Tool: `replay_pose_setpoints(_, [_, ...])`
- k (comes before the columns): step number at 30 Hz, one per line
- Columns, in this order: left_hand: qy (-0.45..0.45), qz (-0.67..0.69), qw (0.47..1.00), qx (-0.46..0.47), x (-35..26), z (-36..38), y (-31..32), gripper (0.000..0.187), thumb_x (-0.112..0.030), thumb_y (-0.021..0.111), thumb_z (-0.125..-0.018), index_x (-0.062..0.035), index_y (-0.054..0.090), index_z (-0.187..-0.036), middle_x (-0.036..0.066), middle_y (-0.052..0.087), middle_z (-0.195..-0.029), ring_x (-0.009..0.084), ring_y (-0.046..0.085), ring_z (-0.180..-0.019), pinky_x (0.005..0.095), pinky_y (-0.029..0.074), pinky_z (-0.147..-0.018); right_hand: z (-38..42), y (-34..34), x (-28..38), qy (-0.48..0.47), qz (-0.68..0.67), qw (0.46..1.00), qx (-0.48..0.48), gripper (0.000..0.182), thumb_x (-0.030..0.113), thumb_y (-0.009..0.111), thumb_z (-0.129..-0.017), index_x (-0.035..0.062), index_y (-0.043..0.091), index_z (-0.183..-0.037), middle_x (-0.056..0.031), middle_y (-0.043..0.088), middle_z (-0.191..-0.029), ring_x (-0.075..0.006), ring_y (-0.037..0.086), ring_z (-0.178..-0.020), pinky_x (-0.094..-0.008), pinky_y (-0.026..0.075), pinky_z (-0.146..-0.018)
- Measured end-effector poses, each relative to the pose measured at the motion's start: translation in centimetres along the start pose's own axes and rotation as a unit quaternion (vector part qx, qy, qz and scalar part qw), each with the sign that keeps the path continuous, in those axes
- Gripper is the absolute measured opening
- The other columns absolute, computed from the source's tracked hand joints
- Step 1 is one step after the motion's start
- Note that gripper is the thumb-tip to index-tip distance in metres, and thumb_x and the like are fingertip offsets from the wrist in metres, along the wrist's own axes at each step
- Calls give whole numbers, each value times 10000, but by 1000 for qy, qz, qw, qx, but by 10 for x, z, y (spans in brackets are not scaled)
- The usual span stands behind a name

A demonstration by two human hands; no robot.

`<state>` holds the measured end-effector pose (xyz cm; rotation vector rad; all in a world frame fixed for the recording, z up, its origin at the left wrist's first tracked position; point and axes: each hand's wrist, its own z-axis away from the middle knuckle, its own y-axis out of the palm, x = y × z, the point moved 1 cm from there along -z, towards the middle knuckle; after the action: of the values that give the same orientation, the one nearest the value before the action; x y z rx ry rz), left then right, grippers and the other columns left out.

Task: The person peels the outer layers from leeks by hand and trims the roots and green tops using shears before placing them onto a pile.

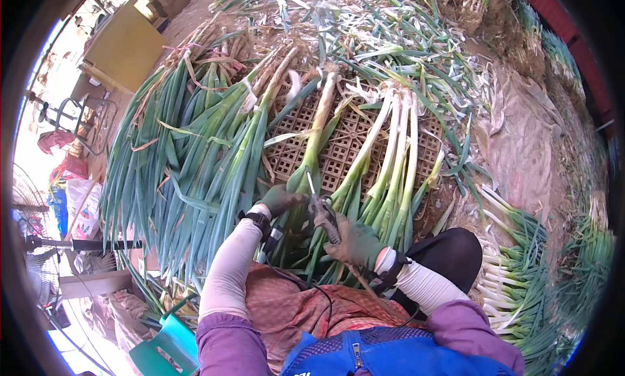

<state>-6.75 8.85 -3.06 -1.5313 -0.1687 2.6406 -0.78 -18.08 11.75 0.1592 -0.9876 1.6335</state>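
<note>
My left hand, in a green glove, is closed around the leafy part of a large green onion, whose root end points away from me. In my right hand, also gloved, is an air blow gun with its thin nozzle close beside that stalk. A hose runs from the gun down over my lap. Several green onions with clean white stems lie right of the stalk on an upturned brown plastic crate. Left of my hands spreads a thick pile of unpeeled green onions.
Peeled skins and leaf scraps litter the ground beyond the crate. More white-stemmed green onions lie in a row at my right, near a dusty cloth sheet. A green plastic stool and a fan stand at left.
</note>
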Motion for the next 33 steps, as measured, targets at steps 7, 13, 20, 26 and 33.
replay_pose_setpoints(7, [-83, -59, 988, -116, -23, -22, 8, 683, -550, 672, -828, 24, 640, -1198, 169, 693, -1062, 234, 665, -952, 354, 523, -839, -51, -4, -16, 0, -49, 987, -152, 630, 324, 644, -787, 143, 453, -1359, -233, 665, -870, -385, 679, -829, -453, 533, -763])
replay_pose_setpoints(13, [-94, -89, 981, -144, 3, -32, 7, 857, -700, 552, -839, 106, 641, -1115, 251, 678, -1059, 293, 668, -985, 361, 509, -868, -76, -63, 5, 36, -52, 992, -110, 664, 327, 682, -797, -80, 433, -1259, -263, 670, -981, -376, 688, -906, -429, 542, -844])
replay_pose_setpoints(20, [77, -246, 958, -124, 39, -47, 5, 697, -559, 383, -953, 86, 579, -1132, 338, 645, -943, 459, 645, -966, 455, 507, -843, -139, -120, 6, 113, 31, 984, -131, 791, 392, 664, -822, -100, 359, -1362, -257, 685, -1044, -336, 698, -960, -423, 536, -873])
replay_pose_setpoints(26, [62, -372, 923, -73, 4, -36, 2, 347, -257, 300, -1065, -33, 476, -1263, 262, 661, -917, 418, 665, -884, 443, 538, -800, -70, -83, 15, -1, -35, 993, -109, 617, 363, 644, -803, 227, 434, -1367, -197, 659, -936, -358, 687, -898, -432, 535, -845])
replay_pose_setpoints(33, [65, -290, 951, -85, -12, -28, 7, 447, -343, 275, -1062, -3, 509, -1234, 294, 657, -901, 435, 661, -891, 470, 529, -773, -13, 27, -20, -33, -83, 989, -114, 572, 276, 711, -774, 102, 502, -1277, -200, 614, -1033, -369, 625, -948, -424, 495, -865])
